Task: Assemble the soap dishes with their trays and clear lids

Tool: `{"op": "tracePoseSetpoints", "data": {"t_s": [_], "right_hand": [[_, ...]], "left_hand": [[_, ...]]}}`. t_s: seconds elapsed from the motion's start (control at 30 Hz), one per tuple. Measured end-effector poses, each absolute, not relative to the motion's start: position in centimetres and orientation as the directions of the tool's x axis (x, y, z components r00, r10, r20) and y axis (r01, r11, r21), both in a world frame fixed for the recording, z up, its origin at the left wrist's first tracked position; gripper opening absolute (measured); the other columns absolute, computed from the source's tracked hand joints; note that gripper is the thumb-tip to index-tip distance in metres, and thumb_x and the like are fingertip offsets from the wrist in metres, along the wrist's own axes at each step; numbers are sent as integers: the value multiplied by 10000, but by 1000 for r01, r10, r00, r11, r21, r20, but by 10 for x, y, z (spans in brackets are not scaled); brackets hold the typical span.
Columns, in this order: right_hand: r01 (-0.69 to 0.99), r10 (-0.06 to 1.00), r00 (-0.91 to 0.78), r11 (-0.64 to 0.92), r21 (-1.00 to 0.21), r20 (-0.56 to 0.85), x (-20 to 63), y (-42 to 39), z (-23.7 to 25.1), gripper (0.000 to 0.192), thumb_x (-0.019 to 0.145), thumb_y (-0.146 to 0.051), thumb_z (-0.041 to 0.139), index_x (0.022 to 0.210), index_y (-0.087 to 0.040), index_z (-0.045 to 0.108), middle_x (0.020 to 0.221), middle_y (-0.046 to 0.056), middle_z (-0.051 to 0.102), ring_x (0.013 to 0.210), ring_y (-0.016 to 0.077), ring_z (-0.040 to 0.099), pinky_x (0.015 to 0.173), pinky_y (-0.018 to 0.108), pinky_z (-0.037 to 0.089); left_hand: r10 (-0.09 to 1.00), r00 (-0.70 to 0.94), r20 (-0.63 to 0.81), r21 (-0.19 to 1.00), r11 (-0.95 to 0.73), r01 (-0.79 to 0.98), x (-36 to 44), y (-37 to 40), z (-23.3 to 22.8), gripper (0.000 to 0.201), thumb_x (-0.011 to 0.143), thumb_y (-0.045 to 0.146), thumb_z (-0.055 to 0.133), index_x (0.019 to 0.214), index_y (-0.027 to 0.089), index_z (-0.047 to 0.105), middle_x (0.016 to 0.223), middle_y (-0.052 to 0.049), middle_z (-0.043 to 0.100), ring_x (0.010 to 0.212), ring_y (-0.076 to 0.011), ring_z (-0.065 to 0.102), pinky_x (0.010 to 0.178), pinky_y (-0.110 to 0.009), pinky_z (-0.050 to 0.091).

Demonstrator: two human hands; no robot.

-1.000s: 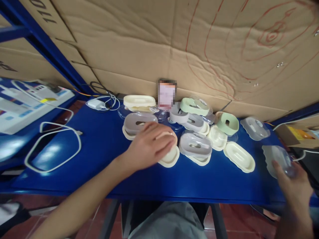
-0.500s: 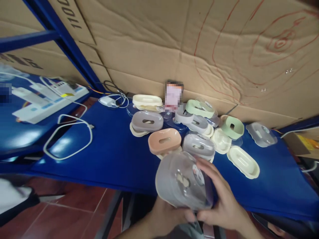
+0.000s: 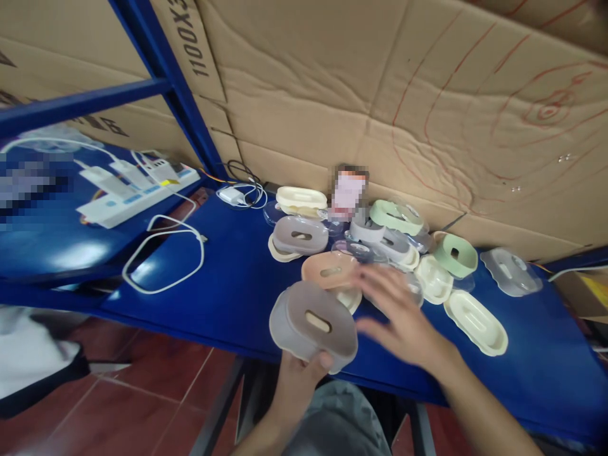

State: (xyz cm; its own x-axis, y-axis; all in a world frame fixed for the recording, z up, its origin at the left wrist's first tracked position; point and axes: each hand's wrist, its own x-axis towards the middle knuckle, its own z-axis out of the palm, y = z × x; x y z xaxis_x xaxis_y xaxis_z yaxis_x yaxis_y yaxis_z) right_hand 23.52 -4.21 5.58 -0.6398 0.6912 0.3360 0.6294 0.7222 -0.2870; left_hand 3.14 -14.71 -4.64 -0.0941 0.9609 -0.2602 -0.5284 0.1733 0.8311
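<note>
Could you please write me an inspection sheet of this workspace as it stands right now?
Surface: blue table, glossy, with a second blue bench to the left.
Job's things: grey soap dish held at the table's near edge; pink soap dish on the table just beyond it.
Clutter: cream tray, green dish, clear lid, more grey and cream dishes bunched by the wall.
Hands: left hand grips the grey soap dish from below; right hand open and blurred over the pile.
Cables: white cable looped on the table; power strip with plugs on the left bench.
Surroundings: cardboard wall with red pen marks, blue rack post, red floor tiles.
</note>
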Motion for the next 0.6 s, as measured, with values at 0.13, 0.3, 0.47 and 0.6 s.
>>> {"op": "tracePoseSetpoints", "data": {"t_s": [0.13, 0.3, 0.47, 0.6], "right_hand": [[466, 611, -730, 773, -431, 306, 212, -79, 69, 582, 1095, -621, 482, 1544, -256, 555, 1518, 71, 655, 1456, 229, 554, 1200, 422, 477], [420, 579, -716, 804, -421, 391, 193, -87, 76, 526, 1100, -515, 562, 1509, -184, 578, 1383, 94, 736, 1322, 232, 646, 1130, 401, 511], [399, 637, -582, 766, -505, 506, 186, -64, 73, 248, 1108, -265, 547, 1313, -175, 654, 1191, 96, 786, 1156, 210, 715, 975, 368, 566], [503, 642, -516, 763, -406, 567, 179, -34, 68, 197, 1120, -234, 508, 1154, -223, 702, 1058, 62, 808, 999, 217, 748, 931, 411, 548]], "left_hand": [[994, 30, -101, 864, 103, -492, 28, -131, -22, 898, 699, 782, 881, 1366, 203, 717, 1109, -146, 817, 1120, -379, 765, 1037, -511, 623], [997, 9, -78, 920, 75, -386, 18, -125, -13, 978, 652, 857, 852, 1348, 180, 729, 1117, -170, 810, 1126, -400, 758, 1045, -520, 618], [976, -154, -155, 878, 65, -474, 11, -133, -40, 925, 638, 753, 928, 1321, 162, 731, 1191, -190, 800, 1171, -411, 746, 1022, -513, 623], [931, -318, -179, 892, 17, -451, 3, -126, -48, 856, 713, 642, 935, 1391, 182, 686, 1291, -163, 775, 1258, -374, 719, 1114, -487, 567]]}}
